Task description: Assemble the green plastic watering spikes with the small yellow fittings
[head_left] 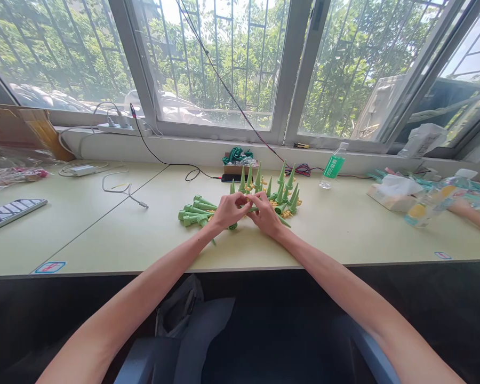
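My left hand [229, 211] and my right hand [265, 216] meet above the desk, fingertips pinched close together. A green plastic spike partly shows at the fingers of my right hand. What my left fingertips pinch is too small and covered to make out. To the left, several green plastic spikes [196, 209] lie in a loose pile, their wide ends facing left. Behind and right of my hands, more green spikes [282, 191] stand point up or lie tilted among small yellow pieces [287, 214]. My hands hide part of this group.
Behind the spikes are a small box [240, 166] with green stuff and a dark phone [232, 177]. A bottle [334, 166] stands right of them. Further right are a tissue box [394, 194], another bottle [438, 197] and another person's arm [474, 213]. A cable [130, 196] lies left.
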Demonstrator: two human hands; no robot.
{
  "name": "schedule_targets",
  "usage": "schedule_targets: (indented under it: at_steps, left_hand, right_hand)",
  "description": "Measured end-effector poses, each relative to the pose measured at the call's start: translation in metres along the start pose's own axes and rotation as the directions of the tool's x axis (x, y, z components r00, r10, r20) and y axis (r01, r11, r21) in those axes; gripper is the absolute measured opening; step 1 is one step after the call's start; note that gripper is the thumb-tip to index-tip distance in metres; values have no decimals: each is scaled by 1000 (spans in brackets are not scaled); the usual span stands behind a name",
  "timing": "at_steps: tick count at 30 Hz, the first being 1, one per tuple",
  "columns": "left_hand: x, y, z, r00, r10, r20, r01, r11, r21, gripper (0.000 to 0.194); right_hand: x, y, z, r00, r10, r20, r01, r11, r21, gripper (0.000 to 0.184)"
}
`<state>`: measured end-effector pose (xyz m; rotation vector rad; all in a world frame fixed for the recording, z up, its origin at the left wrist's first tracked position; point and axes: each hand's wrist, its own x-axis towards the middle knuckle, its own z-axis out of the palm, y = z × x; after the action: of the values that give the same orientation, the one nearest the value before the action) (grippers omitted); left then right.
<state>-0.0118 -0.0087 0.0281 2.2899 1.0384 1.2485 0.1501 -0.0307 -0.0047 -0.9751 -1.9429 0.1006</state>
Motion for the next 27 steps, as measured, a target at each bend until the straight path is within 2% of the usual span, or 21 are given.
schedule_targets:
  at_steps: [17,27]
  left_hand:
    - [0,-3,-1,999,0,46,0,1000,-12,30]
    - [0,-5,-2,993,55,100,-59,997,43,26]
  right_hand:
    - [0,0,1,999,12,41,-13,1000,17,44]
    - [0,-1,1,999,-1,44,0,1000,17,42]
